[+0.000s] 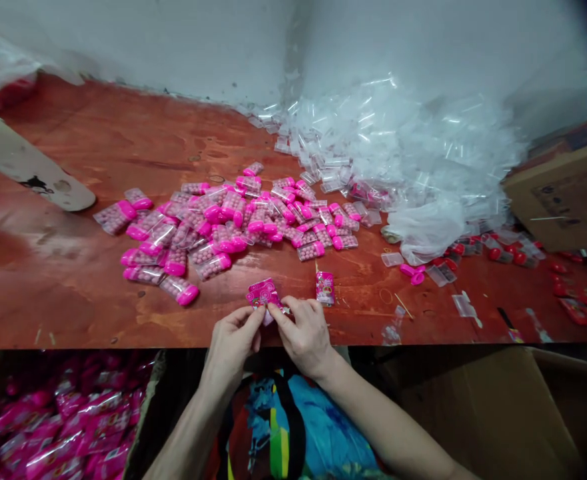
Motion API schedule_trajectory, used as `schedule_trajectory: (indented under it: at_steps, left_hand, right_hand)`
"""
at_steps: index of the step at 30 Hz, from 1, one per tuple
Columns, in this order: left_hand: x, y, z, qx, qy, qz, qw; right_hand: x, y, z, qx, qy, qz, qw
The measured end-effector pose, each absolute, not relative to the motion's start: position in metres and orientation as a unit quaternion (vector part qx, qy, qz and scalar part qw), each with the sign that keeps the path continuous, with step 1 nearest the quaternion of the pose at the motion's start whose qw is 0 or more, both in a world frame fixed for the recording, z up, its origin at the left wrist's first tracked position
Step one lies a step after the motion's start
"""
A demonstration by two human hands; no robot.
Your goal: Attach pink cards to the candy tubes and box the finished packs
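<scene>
Both of my hands meet at the near edge of the red-brown table. Between their fingertips is a small pink printed wrapper [263, 292] with a pale lower end. My left hand [234, 337] pinches it from the left, thumb and forefinger closed. From the right, my right hand [304, 330] grips its lower part with closed fingers. A stack of similar pink printed wrappers [325, 288] lies just beyond my right hand. Farther back is a heap of clear candy containers [213, 230] with pink caps, filled with small pink balls.
A pile of clear empty plastic containers [398, 147] rises against the wall. On the right stands a cardboard box [563, 193] near red-capped containers [503, 253]. A white bottle [33, 163] lies at left. Below the table edge, a box holds pink packets [83, 427].
</scene>
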State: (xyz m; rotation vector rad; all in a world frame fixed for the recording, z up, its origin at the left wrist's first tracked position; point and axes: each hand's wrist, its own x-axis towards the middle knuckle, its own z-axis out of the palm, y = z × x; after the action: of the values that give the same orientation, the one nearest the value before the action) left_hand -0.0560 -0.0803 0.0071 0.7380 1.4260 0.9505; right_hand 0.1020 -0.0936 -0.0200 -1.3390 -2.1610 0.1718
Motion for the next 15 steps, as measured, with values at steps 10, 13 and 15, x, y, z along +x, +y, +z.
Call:
schedule_trajectory:
  at_steps: [10, 13, 15]
  left_hand:
    - [-0.039, -0.075, 0.014, 0.291, 0.574, 0.418, 0.641]
    - [-0.036, -0.071, 0.013, 0.301, 0.578, 0.409, 0.639]
    - [-0.036, -0.068, 0.014, 0.301, 0.574, 0.407, 0.644]
  right_hand:
    - [0.086, -0.069, 0.0, -0.522, -0.393, 0.6, 0.462]
    - [0.089, -0.065, -0.002, -0.521, -0.323, 0.62, 0.489]
    - [0.092, -0.062, -0.004, -0.511, -0.321, 0.621, 0.5]
